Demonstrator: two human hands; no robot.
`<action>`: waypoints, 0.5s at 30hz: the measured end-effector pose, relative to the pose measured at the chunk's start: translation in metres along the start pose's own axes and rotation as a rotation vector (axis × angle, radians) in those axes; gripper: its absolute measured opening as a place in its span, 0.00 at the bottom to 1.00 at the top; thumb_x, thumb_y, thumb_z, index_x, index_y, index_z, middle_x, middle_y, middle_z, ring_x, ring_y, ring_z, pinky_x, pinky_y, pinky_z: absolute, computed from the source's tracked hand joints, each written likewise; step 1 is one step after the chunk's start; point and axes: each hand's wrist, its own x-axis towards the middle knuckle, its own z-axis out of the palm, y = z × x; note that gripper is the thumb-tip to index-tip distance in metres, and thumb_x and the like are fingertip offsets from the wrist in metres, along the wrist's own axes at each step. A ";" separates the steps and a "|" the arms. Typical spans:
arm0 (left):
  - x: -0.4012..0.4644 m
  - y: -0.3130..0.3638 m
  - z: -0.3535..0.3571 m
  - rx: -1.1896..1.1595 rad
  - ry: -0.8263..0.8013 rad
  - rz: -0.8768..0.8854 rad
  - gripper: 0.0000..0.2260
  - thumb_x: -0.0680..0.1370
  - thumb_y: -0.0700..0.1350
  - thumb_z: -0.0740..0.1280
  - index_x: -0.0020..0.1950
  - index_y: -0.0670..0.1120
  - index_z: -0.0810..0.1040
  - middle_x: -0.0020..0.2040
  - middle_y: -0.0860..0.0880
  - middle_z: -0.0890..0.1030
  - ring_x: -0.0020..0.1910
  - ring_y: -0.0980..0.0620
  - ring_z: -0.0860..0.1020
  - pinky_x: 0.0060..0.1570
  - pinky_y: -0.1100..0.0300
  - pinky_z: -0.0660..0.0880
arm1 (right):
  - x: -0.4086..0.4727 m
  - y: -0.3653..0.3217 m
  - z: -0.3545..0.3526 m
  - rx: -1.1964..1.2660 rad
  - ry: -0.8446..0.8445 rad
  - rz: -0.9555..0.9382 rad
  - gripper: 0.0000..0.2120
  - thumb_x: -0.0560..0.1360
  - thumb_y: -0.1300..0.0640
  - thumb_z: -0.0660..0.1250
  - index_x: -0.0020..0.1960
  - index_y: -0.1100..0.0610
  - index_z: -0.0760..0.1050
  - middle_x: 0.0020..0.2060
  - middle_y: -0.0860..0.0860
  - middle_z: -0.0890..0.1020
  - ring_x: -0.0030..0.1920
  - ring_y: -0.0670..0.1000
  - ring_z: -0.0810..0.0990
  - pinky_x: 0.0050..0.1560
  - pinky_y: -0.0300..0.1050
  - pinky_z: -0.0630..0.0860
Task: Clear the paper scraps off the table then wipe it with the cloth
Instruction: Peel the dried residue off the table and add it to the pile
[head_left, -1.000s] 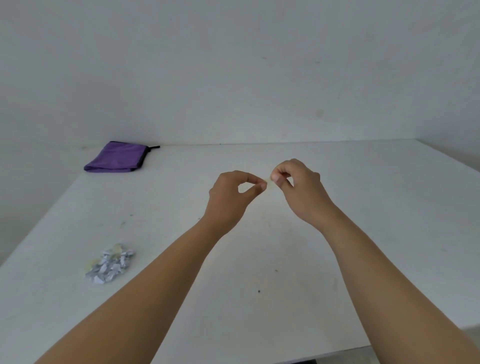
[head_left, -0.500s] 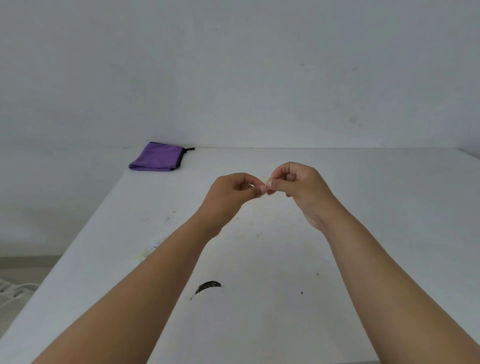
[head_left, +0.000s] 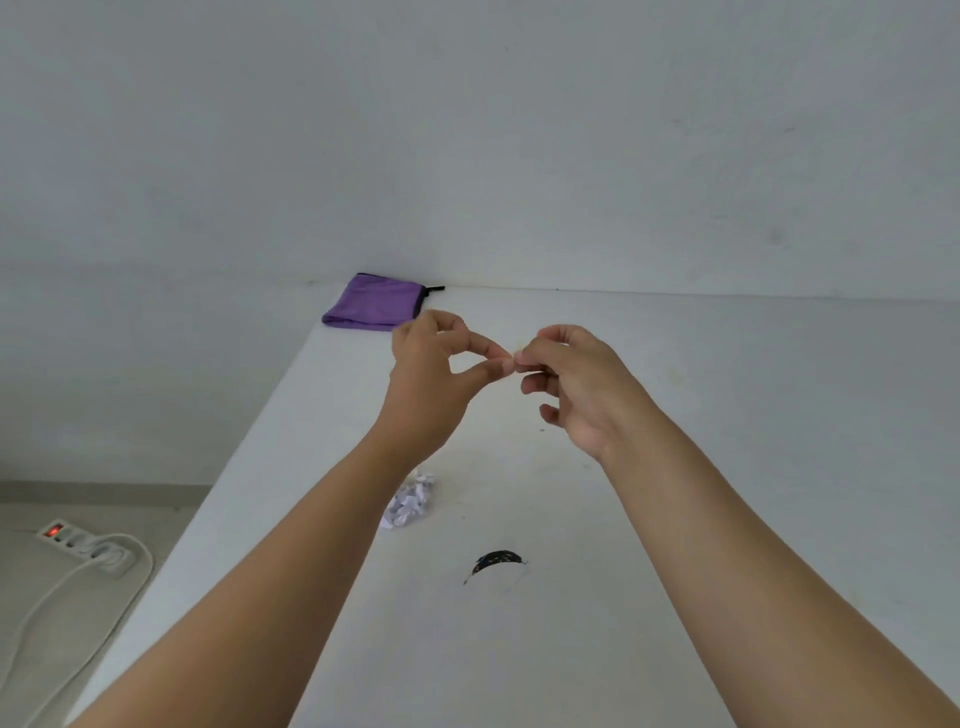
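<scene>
A small heap of white paper scraps (head_left: 410, 501) lies on the white table (head_left: 753, 415), just right of my left forearm, which covers part of it. A folded purple cloth (head_left: 376, 309) with a black edge rests at the table's far left corner against the wall. My left hand (head_left: 434, 379) and my right hand (head_left: 576, 387) are held up above the table's middle. Each pinches thumb to forefinger, and the two pinches touch tip to tip. Nothing shows between the fingertips.
A dark curved mark (head_left: 496, 562) sits on the table between my forearms. The table's left edge runs diagonally from the cloth toward me. On the floor at the left lies a white power strip (head_left: 78, 545) with a red light and cable.
The view has swung left, so the cloth and table edge sit further right in frame. The scrap heap now shows beside my left forearm. Both hands stay pinched together.
</scene>
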 end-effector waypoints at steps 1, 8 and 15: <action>-0.002 -0.003 -0.003 0.062 0.056 0.055 0.02 0.71 0.51 0.73 0.42 0.56 0.82 0.50 0.55 0.69 0.58 0.57 0.64 0.61 0.56 0.65 | 0.000 0.000 0.007 0.015 0.003 0.060 0.08 0.69 0.61 0.67 0.47 0.54 0.72 0.36 0.48 0.79 0.35 0.48 0.75 0.40 0.47 0.66; -0.014 -0.025 -0.019 0.161 0.306 0.259 0.02 0.69 0.47 0.74 0.40 0.53 0.84 0.47 0.56 0.70 0.55 0.60 0.60 0.54 0.38 0.68 | -0.006 -0.001 0.042 0.193 -0.061 0.314 0.05 0.68 0.63 0.62 0.35 0.55 0.69 0.31 0.49 0.73 0.31 0.47 0.71 0.40 0.46 0.65; -0.020 -0.034 -0.040 0.154 0.329 0.339 0.01 0.69 0.50 0.73 0.40 0.56 0.83 0.53 0.55 0.72 0.58 0.60 0.60 0.58 0.41 0.66 | -0.011 0.004 0.064 0.293 -0.117 0.370 0.07 0.67 0.63 0.60 0.43 0.54 0.66 0.28 0.48 0.71 0.29 0.47 0.72 0.41 0.47 0.66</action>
